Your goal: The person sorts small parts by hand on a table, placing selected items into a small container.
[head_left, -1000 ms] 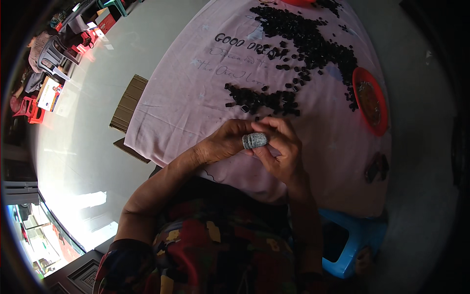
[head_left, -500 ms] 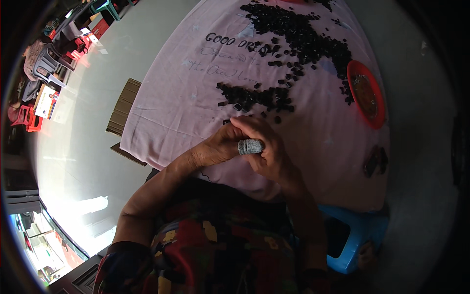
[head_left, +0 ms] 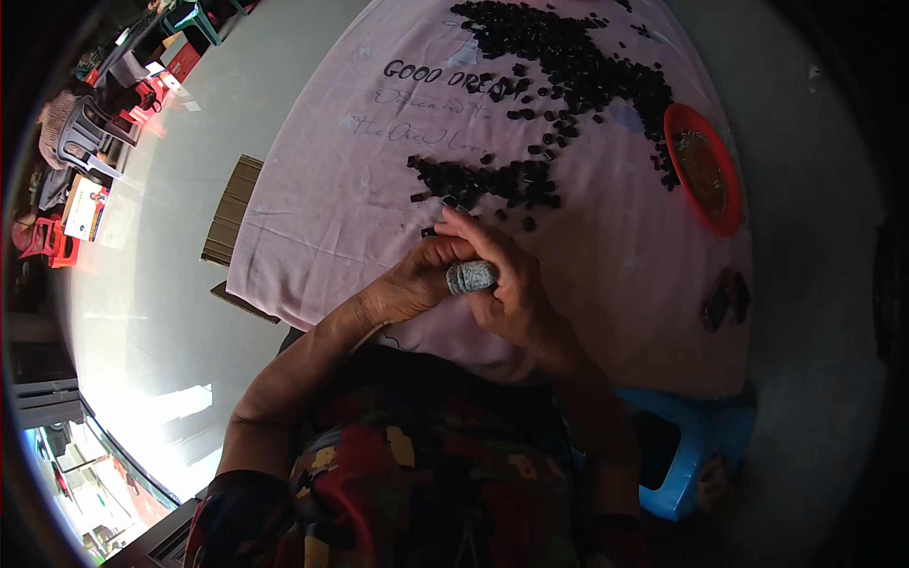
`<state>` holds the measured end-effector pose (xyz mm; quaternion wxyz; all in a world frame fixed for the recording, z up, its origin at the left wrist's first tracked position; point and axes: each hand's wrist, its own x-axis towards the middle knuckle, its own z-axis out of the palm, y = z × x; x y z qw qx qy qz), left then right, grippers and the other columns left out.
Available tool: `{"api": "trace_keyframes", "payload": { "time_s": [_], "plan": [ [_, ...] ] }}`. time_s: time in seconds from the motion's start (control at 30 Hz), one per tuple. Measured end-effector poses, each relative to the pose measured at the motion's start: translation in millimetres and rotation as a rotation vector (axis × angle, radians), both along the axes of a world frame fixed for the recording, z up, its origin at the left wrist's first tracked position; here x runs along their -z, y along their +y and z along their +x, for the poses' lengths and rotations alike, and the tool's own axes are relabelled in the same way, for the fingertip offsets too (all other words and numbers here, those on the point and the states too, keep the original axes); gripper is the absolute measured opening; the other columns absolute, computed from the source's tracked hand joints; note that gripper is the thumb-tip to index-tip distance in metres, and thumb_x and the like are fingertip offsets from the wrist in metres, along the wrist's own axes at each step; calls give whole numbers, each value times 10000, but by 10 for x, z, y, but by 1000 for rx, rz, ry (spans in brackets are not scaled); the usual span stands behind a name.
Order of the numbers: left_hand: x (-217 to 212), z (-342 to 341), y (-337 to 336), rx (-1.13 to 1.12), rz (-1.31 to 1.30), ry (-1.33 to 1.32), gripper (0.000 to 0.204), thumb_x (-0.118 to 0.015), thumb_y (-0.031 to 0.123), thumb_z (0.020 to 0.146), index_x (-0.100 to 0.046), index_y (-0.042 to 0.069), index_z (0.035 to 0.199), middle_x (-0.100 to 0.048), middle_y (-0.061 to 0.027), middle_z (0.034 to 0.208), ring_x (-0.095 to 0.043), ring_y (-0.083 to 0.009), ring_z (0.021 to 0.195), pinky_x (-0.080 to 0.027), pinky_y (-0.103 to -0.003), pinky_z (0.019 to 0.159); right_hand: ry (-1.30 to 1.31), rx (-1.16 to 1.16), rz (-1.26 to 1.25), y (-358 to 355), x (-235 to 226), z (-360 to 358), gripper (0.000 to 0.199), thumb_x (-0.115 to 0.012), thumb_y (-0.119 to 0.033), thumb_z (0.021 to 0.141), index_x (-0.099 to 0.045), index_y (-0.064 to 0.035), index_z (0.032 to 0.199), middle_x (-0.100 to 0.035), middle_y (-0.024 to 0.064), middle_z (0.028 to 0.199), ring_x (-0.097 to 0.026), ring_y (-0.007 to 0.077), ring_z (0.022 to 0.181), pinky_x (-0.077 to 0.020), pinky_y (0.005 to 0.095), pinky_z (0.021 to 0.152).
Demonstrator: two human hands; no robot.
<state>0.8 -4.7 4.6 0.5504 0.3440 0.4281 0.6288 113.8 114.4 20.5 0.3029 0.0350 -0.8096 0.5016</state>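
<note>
Black pieces (head_left: 579, 68), many, two hands (head_left: 511, 286)

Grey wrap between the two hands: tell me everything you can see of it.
The grey wrap is a short, speckled, rounded sleeve that looks like fabric or tape, creased near its left end. It seems worn on the thumb of the left hand, lying roughly crosswise. The right hand is at its right end; whether they touch is unclear. It sits over the near part of the pink cloth.

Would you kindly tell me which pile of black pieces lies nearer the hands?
The smaller pile; the larger one spreads farther up the cloth.
</note>
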Motion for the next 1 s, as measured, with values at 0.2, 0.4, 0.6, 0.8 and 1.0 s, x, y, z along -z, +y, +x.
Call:
{"api": "trace_keyframes", "payload": {
  "time_s": [0.2,0.4,0.6,0.8,1.0],
  "plan": [
    [97,-3,25,10,29,19,259,-641,142,967,-633,23,1197,-673,-26,1125,-598,-95,1056,-455,-269,980,7,-14,78,68,8,34,634,-502,158,688,-581,-26,1289,-649,160,1163,-658,300,1033,-526,364,924],
    [104,11,11,-12,29,-14,288,-649,163,962,-622,11,1205,-668,-30,1141,-597,-102,1071,-451,-279,987,-26,-29,30,46,66,20,593,-491,153,724,-572,-12,1289,-655,160,1156,-677,259,999,-526,342,912],
    [-187,-90,-39,-9,1,62,274,-652,166,954,-632,16,1182,-668,-17,1092,-596,-87,1017,-466,-259,926,-38,-21,-135,-8,-34,44,664,-539,96,778,-424,-4,1424,-650,159,1212,-626,224,1115,-454,364,1001],
    [-456,-1035,-989,-625,-93,526,404,-448,19,860,-658,23,1206,-688,-64,1033,-625,-99,859,-483,-222,740,-189,386,-74,512,-187,355,489,-626,-120,882,-551,-9,1352,-641,159,1233,-551,228,1222,-390,373,1058],
    [384,-1940,-2217,-1016,-790,765,378,-522,140,961,-616,62,1319,-671,-22,846,-580,-86,691,-493,-246,613,-627,1021,505,1450,157,1147,414,-628,-207,916,-610,4,1272,-612,217,1259,-570,343,1192,-432,394,1035]
  ]
}}
